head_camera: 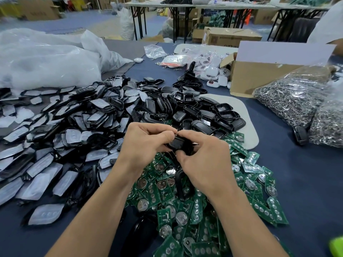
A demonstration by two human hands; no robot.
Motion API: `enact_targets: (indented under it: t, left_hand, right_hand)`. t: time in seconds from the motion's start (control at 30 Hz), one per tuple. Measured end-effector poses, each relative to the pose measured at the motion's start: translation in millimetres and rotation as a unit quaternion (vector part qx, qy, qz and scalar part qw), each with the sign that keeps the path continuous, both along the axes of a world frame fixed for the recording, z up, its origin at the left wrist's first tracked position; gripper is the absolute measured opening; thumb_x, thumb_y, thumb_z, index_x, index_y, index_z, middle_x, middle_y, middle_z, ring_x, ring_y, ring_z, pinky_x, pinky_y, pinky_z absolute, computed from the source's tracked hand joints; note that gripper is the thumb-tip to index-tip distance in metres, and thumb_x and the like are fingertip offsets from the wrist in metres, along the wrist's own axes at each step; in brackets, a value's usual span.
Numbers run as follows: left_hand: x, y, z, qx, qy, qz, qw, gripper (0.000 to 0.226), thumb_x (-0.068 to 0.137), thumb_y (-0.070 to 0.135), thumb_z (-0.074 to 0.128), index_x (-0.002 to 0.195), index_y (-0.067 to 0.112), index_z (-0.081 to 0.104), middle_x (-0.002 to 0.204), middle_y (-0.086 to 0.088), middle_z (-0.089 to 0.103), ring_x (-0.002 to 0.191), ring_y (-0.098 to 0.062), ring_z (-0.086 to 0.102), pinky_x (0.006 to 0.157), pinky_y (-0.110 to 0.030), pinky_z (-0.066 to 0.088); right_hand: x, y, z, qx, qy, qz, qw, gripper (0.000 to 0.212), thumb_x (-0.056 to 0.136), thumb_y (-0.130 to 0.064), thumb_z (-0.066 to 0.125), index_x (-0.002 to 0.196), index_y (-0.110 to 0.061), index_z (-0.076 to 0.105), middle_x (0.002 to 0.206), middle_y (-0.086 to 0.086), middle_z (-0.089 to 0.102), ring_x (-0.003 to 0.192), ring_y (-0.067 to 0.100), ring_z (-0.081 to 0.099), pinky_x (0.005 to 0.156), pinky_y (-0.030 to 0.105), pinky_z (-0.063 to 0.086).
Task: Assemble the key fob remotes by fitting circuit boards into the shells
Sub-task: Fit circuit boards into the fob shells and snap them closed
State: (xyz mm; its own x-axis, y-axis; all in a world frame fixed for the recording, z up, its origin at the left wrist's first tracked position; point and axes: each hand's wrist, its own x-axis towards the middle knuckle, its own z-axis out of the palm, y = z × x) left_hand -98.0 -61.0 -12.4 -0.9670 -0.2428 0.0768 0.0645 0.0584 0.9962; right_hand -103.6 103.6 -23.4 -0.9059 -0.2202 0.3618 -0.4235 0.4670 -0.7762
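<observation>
Both hands meet over the middle of the table around one black key fob shell (178, 144). My left hand (144, 143) grips its left end with curled fingers. My right hand (201, 160) pinches its right side, thumb underneath. Most of the shell is hidden by fingers, so I cannot tell whether a board sits inside. Below the hands spreads a heap of green circuit boards (185, 210) with round coin cells. Behind the hands lies a pile of black shell halves (194, 110). To the left lie many front covers with grey button pads (61, 130).
A dark blue table (306, 182) carries everything. Two clear bags of metal key rings (297, 97) sit at the right, with an open cardboard box (259, 75) behind them. White remotes in small bags (206, 64) lie at the back. Large white plastic bags (46, 58) fill the back left.
</observation>
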Motion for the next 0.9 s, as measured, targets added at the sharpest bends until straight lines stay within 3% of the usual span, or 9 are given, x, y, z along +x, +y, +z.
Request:
enact_targets:
  t: [0.07,0.23,0.37,0.53,0.63,0.7,0.83,0.9]
  left_hand:
    - [0,-1,0,0.014,-0.007,-0.009,1.000,0.026,0.092,0.001,0.074,0.082,0.022,0.086,0.084,-0.010,0.081,0.083,-0.024,0.080,0.070,-0.030,0.065]
    - [-2,4,-7,-0.079,-0.013,-0.010,0.997,0.025,0.092,0.007,0.077,0.085,0.029,0.085,0.083,0.001,0.082,0.083,-0.015,0.080,0.071,-0.027,0.065]
    - [-3,-2,-7,-0.056,0.007,-0.001,0.998,0.034,0.090,0.000,0.077,0.083,0.032,0.085,0.085,-0.002,0.082,0.083,-0.020,0.080,0.071,-0.029,0.065]
    - [-1,-3,-7,-0.079,0.041,-0.016,0.996,0.030,0.089,0.007,0.080,0.089,0.036,0.085,0.088,0.001,0.082,0.086,-0.021,0.080,0.079,-0.035,0.065]
    - [-1,1,-9,-0.099,0.052,-0.026,0.993,0.019,0.081,0.027,0.081,0.096,0.037,0.083,0.091,0.006,0.082,0.089,-0.018,0.079,0.084,-0.036,0.063]
    - [-1,3,-9,-0.123,0.072,-0.016,0.990,0.019,0.080,0.028,0.081,0.095,0.040,0.082,0.089,0.009,0.082,0.086,-0.014,0.079,0.083,-0.034,0.063]
    - [2,2,-14,-0.198,0.113,-0.007,0.974,0.039,0.084,0.009,0.084,0.099,0.045,0.080,0.089,0.020,0.080,0.084,-0.005,0.078,0.081,-0.026,0.063]
    - [5,5,-15,-0.243,0.126,-0.004,0.962,0.042,0.083,0.011,0.085,0.103,0.048,0.077,0.092,0.026,0.078,0.086,-0.001,0.077,0.081,-0.022,0.061]
  right_hand:
    - [0,0,2,-0.001,0.015,-0.007,1.000,0.053,0.075,-0.015,0.074,0.121,-0.041,0.072,0.096,-0.020,0.077,0.068,-0.003,0.063,0.066,0.017,0.053]
    - [2,-9,-1,0.030,0.006,-0.052,0.998,0.049,0.077,-0.011,0.080,0.118,-0.036,0.077,0.110,-0.015,0.076,0.099,0.008,0.070,0.092,0.035,0.059]
    - [-3,-6,3,-0.045,-0.062,-0.026,0.997,0.039,0.081,-0.017,0.078,0.110,-0.044,0.075,0.085,-0.024,0.075,0.078,0.000,0.071,0.077,0.028,0.062]
    - [-13,7,7,-0.138,-0.171,0.011,0.975,0.021,0.091,-0.015,0.073,0.099,-0.032,0.082,0.082,-0.012,0.079,0.075,0.020,0.075,0.075,0.045,0.064]
    - [-13,9,6,-0.187,-0.176,-0.003,0.966,0.022,0.086,-0.008,0.077,0.093,-0.027,0.084,0.080,-0.009,0.080,0.075,0.011,0.076,0.075,0.034,0.063]
    - [-14,10,5,-0.199,-0.172,-0.006,0.965,0.022,0.085,-0.007,0.079,0.093,-0.027,0.084,0.081,-0.010,0.080,0.078,0.008,0.077,0.076,0.030,0.062]
    - [-13,9,4,-0.088,-0.114,-0.004,0.990,0.026,0.084,-0.008,0.078,0.095,-0.032,0.083,0.085,-0.019,0.079,0.083,-0.005,0.073,0.076,0.014,0.058]
    - [-13,9,5,-0.046,-0.118,-0.006,0.992,0.027,0.085,-0.007,0.077,0.099,-0.029,0.083,0.090,-0.017,0.080,0.087,-0.008,0.072,0.081,0.013,0.057]
